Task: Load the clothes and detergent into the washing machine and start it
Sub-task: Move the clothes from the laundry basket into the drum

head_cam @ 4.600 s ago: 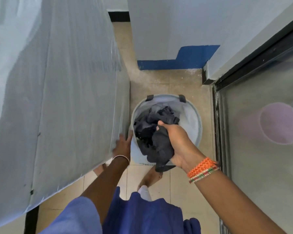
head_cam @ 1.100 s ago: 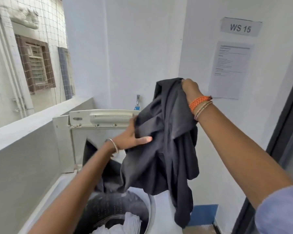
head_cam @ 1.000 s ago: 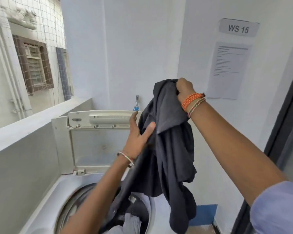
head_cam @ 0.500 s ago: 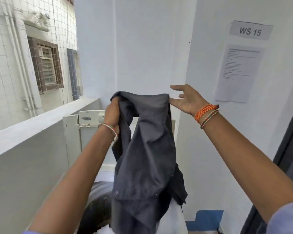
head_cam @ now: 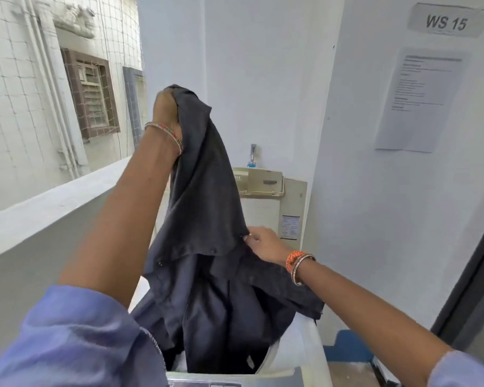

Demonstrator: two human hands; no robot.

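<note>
- Left grip (head_cam: 166, 107) clamped on the dark garment (head_cam: 207, 247), raised high.
- Right grip (head_cam: 261, 243) pinches its lower fold.
- Below both, the washing machine (head_cam: 305, 356); white wall (head_cam: 263, 79) beyond.

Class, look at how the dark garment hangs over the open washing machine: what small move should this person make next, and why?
Probably lower the left hand and let go. It grips the dark garment high, the right hand pinches a fold lower down, and the hem already hangs into the washing machine.
</note>
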